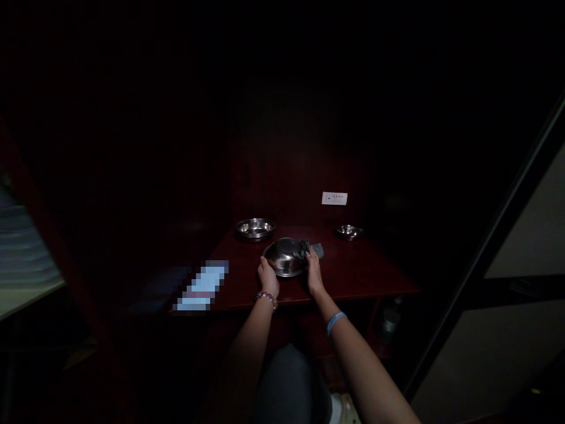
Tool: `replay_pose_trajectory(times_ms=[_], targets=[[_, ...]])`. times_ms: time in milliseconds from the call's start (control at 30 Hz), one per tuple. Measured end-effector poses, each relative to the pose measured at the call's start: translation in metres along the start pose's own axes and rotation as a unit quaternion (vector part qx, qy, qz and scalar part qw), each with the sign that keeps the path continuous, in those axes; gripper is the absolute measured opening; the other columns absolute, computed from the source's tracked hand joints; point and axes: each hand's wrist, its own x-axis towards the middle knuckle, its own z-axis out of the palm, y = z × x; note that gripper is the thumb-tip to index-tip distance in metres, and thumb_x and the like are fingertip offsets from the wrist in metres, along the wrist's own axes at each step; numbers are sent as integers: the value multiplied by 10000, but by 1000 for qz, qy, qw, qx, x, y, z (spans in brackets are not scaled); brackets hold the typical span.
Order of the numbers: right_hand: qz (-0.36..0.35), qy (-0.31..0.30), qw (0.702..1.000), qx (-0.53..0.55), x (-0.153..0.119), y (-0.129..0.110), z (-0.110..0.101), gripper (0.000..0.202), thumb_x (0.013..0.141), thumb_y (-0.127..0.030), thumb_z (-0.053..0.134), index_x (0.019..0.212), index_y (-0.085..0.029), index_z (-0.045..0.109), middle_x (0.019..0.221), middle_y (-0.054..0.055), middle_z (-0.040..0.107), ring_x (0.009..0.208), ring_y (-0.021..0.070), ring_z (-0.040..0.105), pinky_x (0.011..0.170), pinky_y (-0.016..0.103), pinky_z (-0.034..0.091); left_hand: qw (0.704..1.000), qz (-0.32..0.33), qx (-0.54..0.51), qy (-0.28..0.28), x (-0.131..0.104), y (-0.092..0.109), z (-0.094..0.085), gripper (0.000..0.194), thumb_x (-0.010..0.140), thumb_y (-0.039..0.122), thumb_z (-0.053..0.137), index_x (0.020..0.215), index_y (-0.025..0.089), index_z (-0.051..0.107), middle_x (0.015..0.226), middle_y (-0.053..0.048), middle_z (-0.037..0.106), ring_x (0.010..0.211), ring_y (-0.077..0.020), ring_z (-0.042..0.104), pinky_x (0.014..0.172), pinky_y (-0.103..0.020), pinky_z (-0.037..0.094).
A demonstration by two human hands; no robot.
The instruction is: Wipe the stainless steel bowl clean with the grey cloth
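Observation:
A shiny metal bowl (pixel 283 257) is tilted bottom-up over the dark red desk top, its rim toward me. My left hand (pixel 268 278) grips the rim at the left, thumb on the outside. Against the bowl's right side, my right hand (pixel 313 272) is closed on a dark grey cloth (pixel 316 251), which is bunched at the fingers with one end sticking out to the right. Farther back stand a wider metal bowl (pixel 255 229) at the left and a smaller metal bowl (pixel 350 232) at the right, both upright.
The dark red desk (pixel 353 274) sits in a dim cabinet-like recess. A white wall socket (pixel 334 198) is on the back panel. At the left front lies a blurred bright screen (pixel 202 287). A bottle (pixel 390 321) stands below the desk, right. Stacked items (pixel 26 247) are far left.

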Motion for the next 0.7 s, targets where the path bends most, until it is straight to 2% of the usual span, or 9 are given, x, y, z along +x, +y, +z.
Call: replay_pose_trajectory(times_ms=[100,167,300,367,567,700], targets=[[22,6,1000,-5,0,-1,2,622,951,-511,284,1413,-145,481,1497,98,443,1416,203,355,1185,400,227,1000,-15,-17,2,-2,2,1,346,938,392,422,973,127,641,1179,-188,668,1037,-216,665,962,-372,485],[37,6,999,-31,0,-4,3,603,964,-492,255,1399,-155,501,1485,94,459,1416,195,356,1194,409,190,999,-20,-25,7,-2,3,2,348,936,396,430,994,128,644,1200,-186,663,1062,-219,659,981,-377,478],[42,-10,992,-121,-1,-14,3,565,992,-383,163,1377,-183,526,1458,87,494,1420,170,354,1200,471,-75,999,-26,-35,5,-3,4,3,364,942,394,418,1037,128,648,1220,-173,659,1102,-221,648,1003,-382,470],[44,-24,986,-160,-2,-20,3,569,996,-337,131,1372,-186,532,1449,94,503,1416,168,365,1187,486,-116,999,-28,-36,0,-3,4,3,370,946,395,408,1042,134,652,1224,-164,660,1117,-220,643,1009,-381,467],[78,-46,982,-167,-3,-25,3,578,995,-366,160,1371,-148,541,1438,92,516,1402,188,384,1202,403,148,999,-23,-41,-5,-1,1,1,374,939,390,411,1082,137,646,1245,-169,647,1128,-234,640,1019,-404,454],[46,-41,984,-165,-1,-17,4,567,992,-390,195,1350,-148,562,1417,93,537,1379,200,418,1202,425,162,999,-25,-31,-9,0,1,0,376,934,382,406,1114,137,628,1284,-178,624,1141,-223,632,997,-380,465]])
